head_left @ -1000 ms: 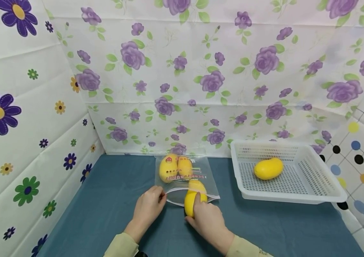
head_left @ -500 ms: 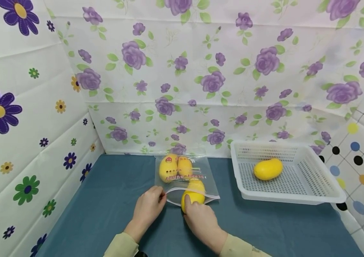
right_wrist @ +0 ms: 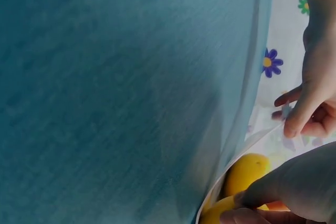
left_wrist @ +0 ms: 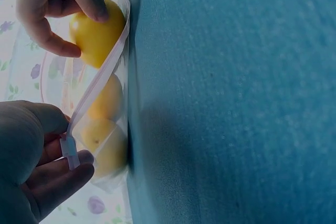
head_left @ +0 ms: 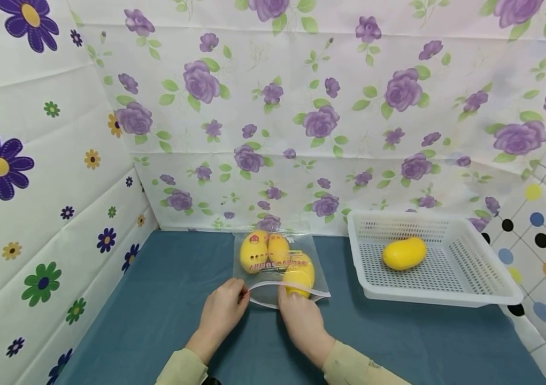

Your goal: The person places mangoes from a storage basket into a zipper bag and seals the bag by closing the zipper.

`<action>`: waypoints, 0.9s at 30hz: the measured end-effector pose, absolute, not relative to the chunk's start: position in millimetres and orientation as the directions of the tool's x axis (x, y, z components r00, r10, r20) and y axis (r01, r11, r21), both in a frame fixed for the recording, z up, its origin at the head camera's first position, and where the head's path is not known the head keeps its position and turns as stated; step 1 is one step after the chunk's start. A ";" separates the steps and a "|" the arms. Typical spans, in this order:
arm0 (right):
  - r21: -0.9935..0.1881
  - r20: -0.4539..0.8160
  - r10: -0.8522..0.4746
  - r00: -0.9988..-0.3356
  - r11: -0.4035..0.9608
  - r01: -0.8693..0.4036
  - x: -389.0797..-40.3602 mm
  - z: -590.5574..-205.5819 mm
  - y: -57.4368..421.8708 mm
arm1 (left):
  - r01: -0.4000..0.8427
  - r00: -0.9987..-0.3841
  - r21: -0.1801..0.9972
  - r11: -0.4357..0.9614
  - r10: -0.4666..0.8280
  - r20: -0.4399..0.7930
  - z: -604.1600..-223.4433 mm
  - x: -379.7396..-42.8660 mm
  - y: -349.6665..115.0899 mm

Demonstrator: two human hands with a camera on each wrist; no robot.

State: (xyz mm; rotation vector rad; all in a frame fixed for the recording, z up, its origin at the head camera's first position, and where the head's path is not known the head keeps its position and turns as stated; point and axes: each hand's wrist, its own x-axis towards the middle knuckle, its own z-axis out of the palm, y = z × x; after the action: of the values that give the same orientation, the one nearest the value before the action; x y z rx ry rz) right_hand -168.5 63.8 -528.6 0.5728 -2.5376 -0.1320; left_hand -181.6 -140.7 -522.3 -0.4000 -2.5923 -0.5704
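A clear zip-top bag (head_left: 321, 275) lies on the blue cloth, its mouth facing me and parted. My left hand (head_left: 223, 309) pinches the left corner of that mouth; the left wrist view shows a small plastic slider (left_wrist: 68, 147) between the fingers. With thumb and fingers my right hand (head_left: 304, 327) holds a yellow mango (left_wrist: 97, 35), mostly inside the bag at its right side. Two more mangoes (head_left: 254, 252) sit deeper in the bag, side by side. The right fingertips are partly hidden by the bag's rim in the head view.
To the right stands a white perforated plastic basket (head_left: 441, 297) with one mango (head_left: 405, 253) in it. Flowered sheeting (head_left: 253, 128) rises behind the blue-covered table (head_left: 157, 299), and patterned sheets hang at both sides.
My right hand has pushed its mango forward through the bag's mouth, from mostly outside to mostly inside. My left hand has stayed at the bag's corner.
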 end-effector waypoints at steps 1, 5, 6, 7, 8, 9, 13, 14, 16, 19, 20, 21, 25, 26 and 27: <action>0.196 0.472 -0.416 -0.777 0.909 -0.368 -169.8 -529.4 63.5 | 0.367 -0.855 0.324 0.872 0.179 0.486 -522.5 -181.5 -140.6; 0.147 0.427 -0.376 -0.822 0.926 -0.347 -173.8 -531.0 62.7 | 0.367 -0.856 0.327 0.871 0.179 0.485 -522.9 -182.0 -140.1; 0.135 0.419 -0.366 -0.831 0.930 -0.342 -174.5 -531.2 62.4 | 0.368 -0.855 0.325 0.871 0.179 0.487 -523.0 -182.1 -140.1; 0.125 0.416 -0.359 -0.836 0.933 -0.338 -175.3 -531.5 62.3 | 0.370 -0.854 0.325 0.870 0.181 0.488 -523.1 -182.2 -140.1; 0.118 0.416 -0.352 -0.839 0.935 -0.334 -176.1 -532.0 62.0 | 0.373 -0.852 0.324 0.870 0.183 0.490 -523.2 -182.2 -140.2; 0.114 0.422 -0.346 -0.838 0.937 -0.329 -176.5 -532.1 61.7 | 0.376 -0.850 0.323 0.868 0.185 0.493 -523.3 -182.2 -140.3; 0.106 0.449 -0.323 -0.833 0.945 -0.309 -176.3 -533.7 60.7 | 0.392 -0.841 0.320 0.862 0.196 0.504 -524.1 -182.4 -140.4; 0.101 0.446 -0.313 -0.838 0.948 -0.301 -175.9 -534.0 60.5 | 0.394 -0.840 0.318 0.862 0.197 0.505 -524.3 -182.4 -140.2; 0.087 0.429 -0.295 -0.854 0.954 -0.286 -175.2 -534.1 60.3 | 0.394 -0.839 0.315 0.864 0.199 0.507 -524.4 -182.6 -139.7; 0.073 0.385 -0.270 -0.883 0.962 -0.263 -176.0 -533.7 59.9 | 0.392 -0.839 0.311 0.866 0.197 0.507 -524.6 -182.5 -138.9; 0.069 0.374 -0.261 -0.890 0.965 -0.254 -176.8 -533.7 59.8 | 0.393 -0.838 0.311 0.865 0.198 0.508 -524.8 -182.4 -138.8; 0.064 0.361 -0.251 -0.898 0.967 -0.245 -177.8 -533.6 59.5 | 0.394 -0.837 0.310 0.865 0.199 0.510 -525.0 -182.4 -138.7; 0.039 0.316 -0.217 -0.924 0.976 -0.216 -183.0 -533.4 58.2 | 0.399 -0.836 0.310 0.863 0.203 0.510 -526.1 -181.9 -138.2; 0.031 0.304 -0.211 -0.929 0.977 -0.211 -184.5 -533.4 57.7 | 0.399 -0.836 0.310 0.863 0.205 0.508 -526.3 -181.8 -138.1; 0.023 0.292 -0.206 -0.934 0.978 -0.208 -185.9 -533.3 57.4 | 0.399 -0.837 0.310 0.863 0.205 0.507 -526.3 -181.6 -138.1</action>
State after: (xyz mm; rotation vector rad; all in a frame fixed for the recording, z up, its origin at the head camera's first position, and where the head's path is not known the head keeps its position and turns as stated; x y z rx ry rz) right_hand -185.9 57.4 -533.3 0.3025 -2.8278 0.0125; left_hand -181.6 -138.1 -526.3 -0.4431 -2.5686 -0.5654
